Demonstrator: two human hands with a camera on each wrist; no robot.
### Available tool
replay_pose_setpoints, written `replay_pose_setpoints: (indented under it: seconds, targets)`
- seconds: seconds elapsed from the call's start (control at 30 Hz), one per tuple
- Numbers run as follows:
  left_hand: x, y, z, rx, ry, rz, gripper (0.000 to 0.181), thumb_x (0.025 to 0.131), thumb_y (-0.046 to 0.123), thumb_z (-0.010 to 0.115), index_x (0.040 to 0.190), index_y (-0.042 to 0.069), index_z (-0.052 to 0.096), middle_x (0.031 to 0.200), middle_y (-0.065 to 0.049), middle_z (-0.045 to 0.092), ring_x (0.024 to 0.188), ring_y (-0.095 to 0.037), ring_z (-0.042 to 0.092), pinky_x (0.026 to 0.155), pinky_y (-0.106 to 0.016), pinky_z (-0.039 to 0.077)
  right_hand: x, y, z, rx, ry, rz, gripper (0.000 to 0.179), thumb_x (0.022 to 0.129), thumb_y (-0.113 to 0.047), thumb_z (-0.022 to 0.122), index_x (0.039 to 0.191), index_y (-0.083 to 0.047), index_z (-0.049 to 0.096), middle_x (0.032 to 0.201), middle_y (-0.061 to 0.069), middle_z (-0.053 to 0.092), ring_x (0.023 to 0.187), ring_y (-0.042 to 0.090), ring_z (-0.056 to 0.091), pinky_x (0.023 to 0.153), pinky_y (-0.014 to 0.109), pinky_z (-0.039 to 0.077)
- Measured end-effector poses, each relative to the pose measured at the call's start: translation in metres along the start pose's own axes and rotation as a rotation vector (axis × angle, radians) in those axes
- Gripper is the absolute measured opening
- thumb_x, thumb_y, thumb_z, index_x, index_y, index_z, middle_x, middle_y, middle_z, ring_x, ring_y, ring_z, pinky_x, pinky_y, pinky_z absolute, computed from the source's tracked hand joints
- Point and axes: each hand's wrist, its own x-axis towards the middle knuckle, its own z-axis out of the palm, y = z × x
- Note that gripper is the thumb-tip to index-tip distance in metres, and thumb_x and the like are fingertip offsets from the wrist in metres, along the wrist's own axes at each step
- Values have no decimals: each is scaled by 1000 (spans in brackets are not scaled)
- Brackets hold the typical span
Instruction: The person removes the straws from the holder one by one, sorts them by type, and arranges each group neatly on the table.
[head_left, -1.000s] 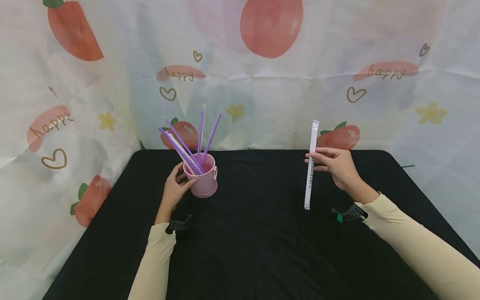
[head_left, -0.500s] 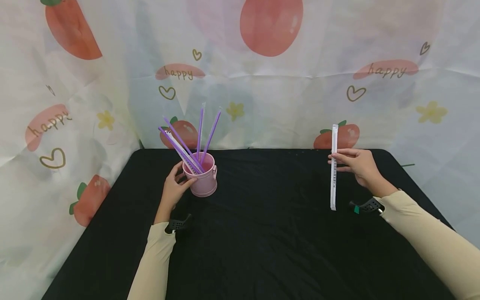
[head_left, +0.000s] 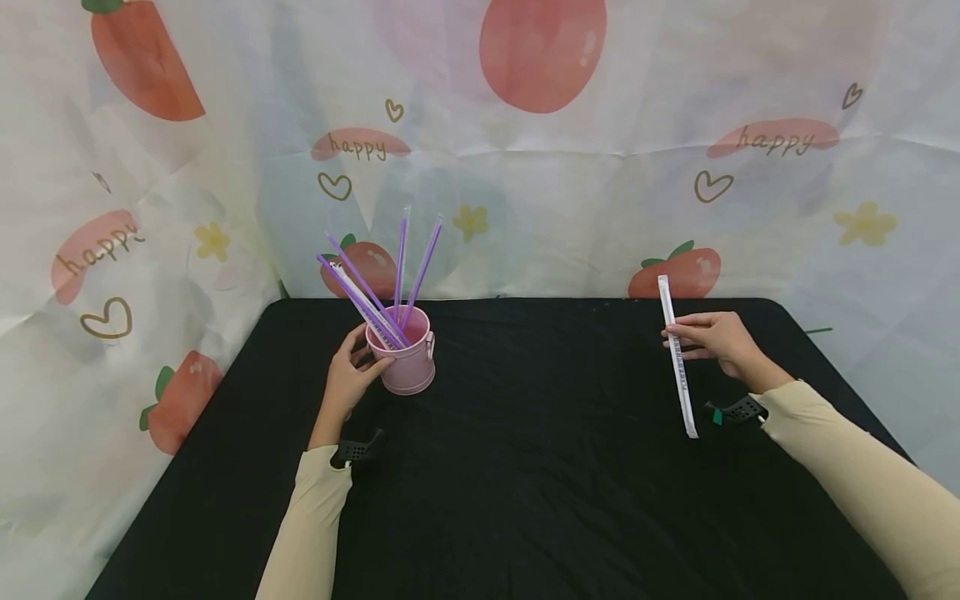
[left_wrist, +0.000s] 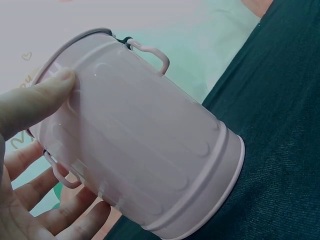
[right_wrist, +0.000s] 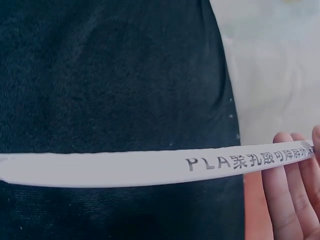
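Note:
On the left of the table stands a small pink bucket (head_left: 407, 371) with little side handles. Several purple straws (head_left: 424, 271) lean out of it, along with a white paper-wrapped one. My left hand (head_left: 348, 379) grips the bucket's left side; in the left wrist view the thumb (left_wrist: 55, 87) presses the wall near the rim, with the fingers round the other side. Over on the right, my right hand (head_left: 716, 337) pinches a white paper-wrapped straw (head_left: 681, 379) near its upper part. The straw tilts, its lower end to the right. Printed lettering shows on the wrapper (right_wrist: 125, 167) in the right wrist view.
A black cloth (head_left: 517, 467) covers the table. Behind and to the left hangs a pale curtain (head_left: 540, 208) with fruit prints, close to the table's far edge. A dark strap (head_left: 738, 411) sits at the right wrist, another strap (head_left: 358, 448) at the left.
My right hand has moved right with the wrapped straw, then slightly lower. The straw has gone from nearly upright to tilted. The left hand and bucket have stayed put.

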Motion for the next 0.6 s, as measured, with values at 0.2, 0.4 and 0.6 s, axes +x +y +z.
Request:
replay_pose_setpoints:
  seconds: [0.2,0.4,0.6]
  targets:
    - [0,0,0,-4,1,0,70,83,1,68,142,-3,32,141,-27,37,129,-45,41,105,-56,37,5,9,3,-28,-16,37,58,93,-22,58,132,18,39,80,-18,71,78,3,70,69,26,59]
    - [0,-2,0,-1,0,7,69,83,1,68,142,-2,33,140,-27,38,128,-45,42,105,-56,38,12,21,4,-13,-17,69,51,93,-19,57,128,16,46,80,-16,72,77,3,70,68,26,59]
    - [0,-1,0,-3,1,7,69,82,1,68,141,-2,33,141,-26,38,128,-45,42,105,-55,38,18,32,8,-22,-17,74,50,93,-20,58,128,15,48,80,-18,70,77,1,69,68,23,58]
